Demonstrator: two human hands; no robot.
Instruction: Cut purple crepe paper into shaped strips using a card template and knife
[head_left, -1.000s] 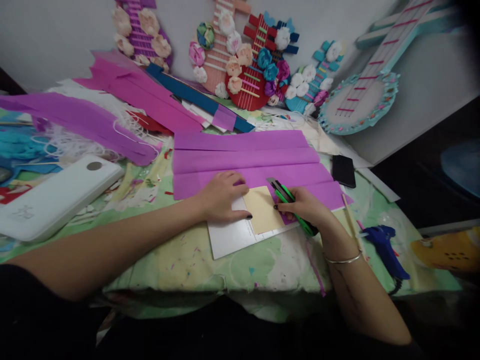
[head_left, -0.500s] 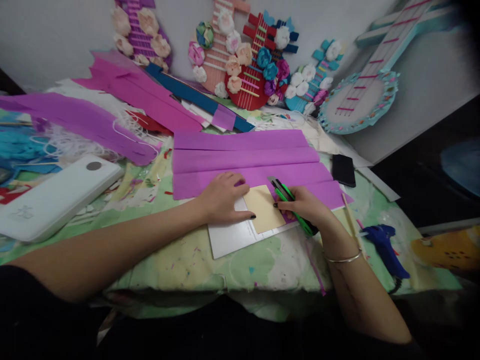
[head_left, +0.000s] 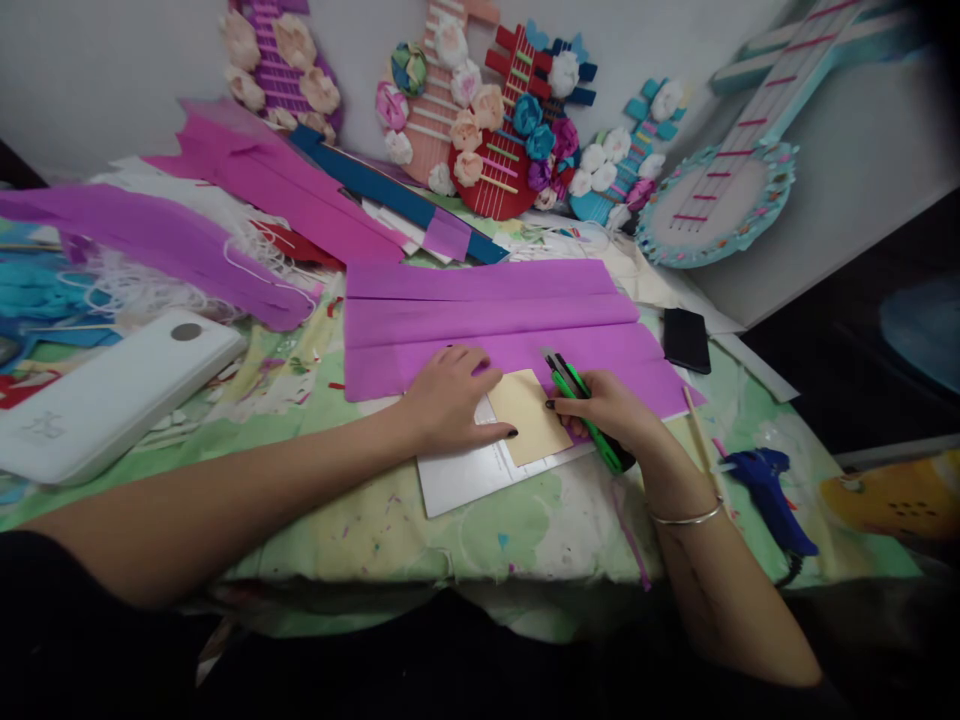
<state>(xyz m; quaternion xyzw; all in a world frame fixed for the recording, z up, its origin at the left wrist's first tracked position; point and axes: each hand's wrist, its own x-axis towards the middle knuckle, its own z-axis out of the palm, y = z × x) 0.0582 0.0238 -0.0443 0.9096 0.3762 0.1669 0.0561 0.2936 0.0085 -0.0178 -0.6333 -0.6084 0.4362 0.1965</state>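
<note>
My left hand [head_left: 456, 402] lies spread over purple crepe paper [head_left: 480, 320] and a white sheet [head_left: 457, 480], its thumb at the left edge of a pale yellow card [head_left: 531, 420]. The card rests on the white sheet, slightly tilted. My right hand [head_left: 600, 410] is closed round a green and black cutter [head_left: 611, 452], whose blade end points up and left, over the purple paper just right of the card.
A white power bank [head_left: 112, 400] lies at the left. Right of the purple paper are a black phone [head_left: 686, 341], a wooden stick [head_left: 697, 430] and a blue glue gun [head_left: 772, 495]. Decorated paper guitars [head_left: 499, 175] lean on the wall behind.
My left thumb has shifted slightly to the right along the card. The cutter's blade end has moved a little to the right in my right hand.
</note>
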